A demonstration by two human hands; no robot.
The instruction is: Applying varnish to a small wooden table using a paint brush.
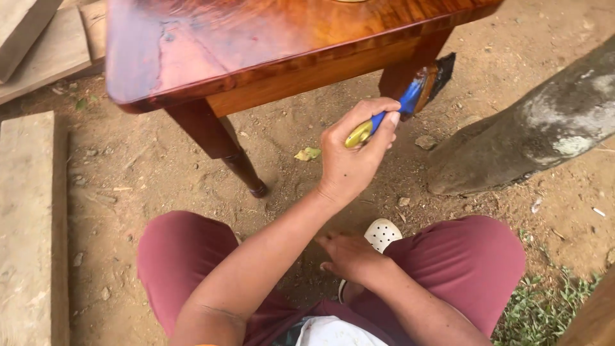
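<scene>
My left hand (353, 154) is shut on a paintbrush (410, 96) with a blue and yellow handle. Its dark, wet bristles touch the far leg (402, 72) of a glossy reddish-brown wooden table (269, 38). A nearer table leg (221, 144) with a turned foot stands on the dirt to the left of that hand. My right hand (349, 256) rests low between my knees, fingers spread and holding nothing, beside my white perforated shoe (382, 234). I am crouched in dark red trousers (186, 256).
A thick grey tree trunk (538, 128) slants in from the right, close to the brush. Pale wooden planks (29, 224) lie along the left edge, with more boards (45, 45) at the top left. Grass (544, 311) grows at the bottom right. The ground is bare dirt with small stones and a leaf (307, 154).
</scene>
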